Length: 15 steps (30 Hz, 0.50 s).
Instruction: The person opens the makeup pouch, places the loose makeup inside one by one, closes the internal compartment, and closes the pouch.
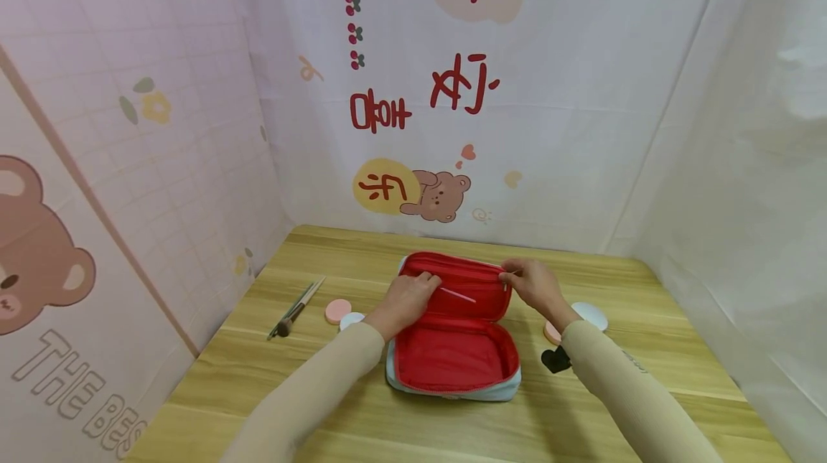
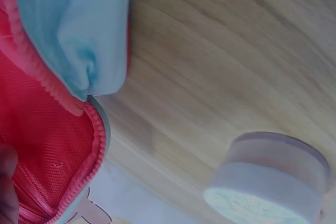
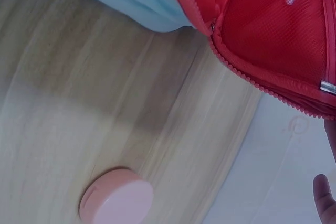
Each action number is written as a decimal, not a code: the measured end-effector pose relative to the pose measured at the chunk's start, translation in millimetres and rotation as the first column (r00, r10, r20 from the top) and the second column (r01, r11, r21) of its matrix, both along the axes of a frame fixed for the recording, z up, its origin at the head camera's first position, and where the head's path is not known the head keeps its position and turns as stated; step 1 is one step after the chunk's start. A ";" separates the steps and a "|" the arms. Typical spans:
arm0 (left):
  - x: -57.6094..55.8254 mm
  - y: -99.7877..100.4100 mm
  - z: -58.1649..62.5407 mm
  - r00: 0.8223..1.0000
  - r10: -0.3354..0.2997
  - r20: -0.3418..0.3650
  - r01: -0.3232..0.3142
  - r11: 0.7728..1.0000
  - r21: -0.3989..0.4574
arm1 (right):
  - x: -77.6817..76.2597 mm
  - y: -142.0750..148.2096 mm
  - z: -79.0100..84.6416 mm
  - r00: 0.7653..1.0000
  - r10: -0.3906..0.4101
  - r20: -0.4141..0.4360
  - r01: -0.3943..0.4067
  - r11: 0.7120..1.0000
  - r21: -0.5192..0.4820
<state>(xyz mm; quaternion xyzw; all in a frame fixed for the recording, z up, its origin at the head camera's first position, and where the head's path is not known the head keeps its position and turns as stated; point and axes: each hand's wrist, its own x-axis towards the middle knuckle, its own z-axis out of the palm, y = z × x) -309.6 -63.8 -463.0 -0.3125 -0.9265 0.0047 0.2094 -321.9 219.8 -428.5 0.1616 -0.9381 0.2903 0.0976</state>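
Observation:
A light-blue cosmetic bag [image 1: 452, 355] with a red lining lies unzipped on the table, its lid raised at the back. Inside the lid is a red mesh pocket [image 3: 278, 35] with a pale strip showing on it. My left hand [image 1: 408, 298] touches the left part of this pocket with bent fingers; whether they pinch the mesh is hidden. At the lid's upper right corner my right hand [image 1: 535, 283] pinches the edge, close to a metal zipper pull [image 3: 328, 86]. The bag's lower half shows only bare red lining.
To the left lie makeup brushes [image 1: 298, 309], a pink round case [image 1: 338, 311] and a white round one [image 1: 351, 320]. Right of the bag are another pink case [image 3: 118, 198], a white round item [image 1: 590, 315] and a black heart-shaped item [image 1: 554, 359], partly behind my right forearm. Printed cloth walls the table [image 1: 342, 255].

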 end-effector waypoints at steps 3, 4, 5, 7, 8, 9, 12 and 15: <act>0.0 3.3 -0.2 0.999 0.006 0.032 -0.006 1.000 -0.003 | 0.2 2.5 -0.8 1.000 -0.003 0.008 0.003 1.000 0.003; 0.2 3.8 -0.1 0.999 0.007 0.036 -0.007 1.000 -0.003 | 0.1 3.3 -0.8 1.000 -0.001 0.017 0.001 1.000 0.001; 0.4 4.0 0.2 0.999 0.010 0.036 -0.010 1.000 -0.001 | 0.1 4.1 -0.8 1.000 0.002 0.024 -0.002 1.000 -0.001; 1.2 3.8 1.7 1.000 0.005 0.029 -0.005 1.000 0.011 | -0.1 5.8 -0.4 0.999 0.008 0.043 -0.008 1.000 -0.004; 1.4 3.5 2.5 1.000 0.002 0.023 -0.003 1.000 0.019 | -0.4 6.5 0.1 0.998 0.015 0.053 -0.014 1.000 -0.003; 1.6 2.9 3.3 1.000 0.002 0.020 -0.002 1.000 0.023 | -0.9 7.2 0.6 0.998 0.021 0.058 -0.021 1.000 0.002; 1.4 0.7 5.8 1.000 -0.001 0.019 0.000 0.999 0.037 | -2.5 8.9 2.5 0.997 0.053 0.059 -0.054 0.998 0.026; 0.5 -1.8 7.5 0.999 0.004 0.038 -0.005 0.999 0.046 | -3.6 9.1 4.2 0.996 0.075 0.045 -0.077 0.996 0.044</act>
